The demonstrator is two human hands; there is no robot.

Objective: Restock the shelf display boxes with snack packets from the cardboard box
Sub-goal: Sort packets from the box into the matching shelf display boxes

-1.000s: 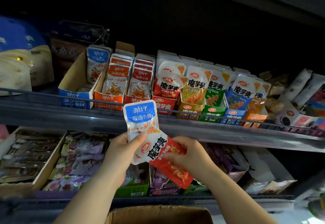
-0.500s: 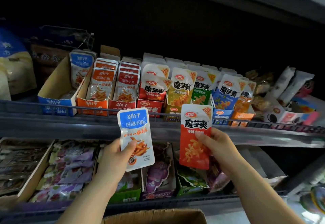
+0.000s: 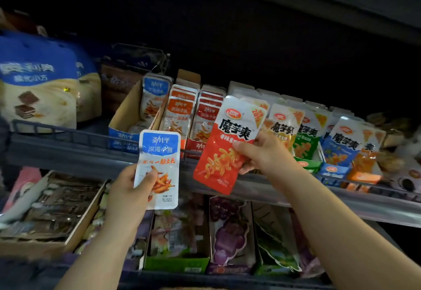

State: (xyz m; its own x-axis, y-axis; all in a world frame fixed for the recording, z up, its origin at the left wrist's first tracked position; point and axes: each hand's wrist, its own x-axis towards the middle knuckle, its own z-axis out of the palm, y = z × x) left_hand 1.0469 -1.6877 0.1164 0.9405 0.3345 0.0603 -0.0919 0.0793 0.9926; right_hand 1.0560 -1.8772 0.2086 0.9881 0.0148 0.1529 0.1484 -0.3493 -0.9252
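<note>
My left hand (image 3: 127, 195) grips a blue-and-white fish snack packet (image 3: 159, 164) by its lower left edge, held upright below the shelf rail. My right hand (image 3: 262, 153) holds a red konjac snack packet (image 3: 224, 151) raised against the front of the display boxes. On the shelf stand a blue display box (image 3: 124, 125) holding only a few blue packets, an orange box (image 3: 180, 112) and a red box (image 3: 206, 116) packed with packets, then a row of konjac boxes in yellow (image 3: 281, 125), green (image 3: 305, 139) and blue (image 3: 339, 144). The cardboard box is barely visible at the bottom edge.
A dark wire rail (image 3: 68, 130) runs along the shelf front. Large blue-and-cream bags (image 3: 38, 89) stand at the left. The lower shelf holds a cardboard tray (image 3: 75, 228) of dark packets and boxes of purple and green packets (image 3: 227, 228). Another shelf overhangs above.
My right hand has lifted the red packet up and leftward, from below the rail to the front of the display boxes. The left hand with the blue packet stays roughly in place.
</note>
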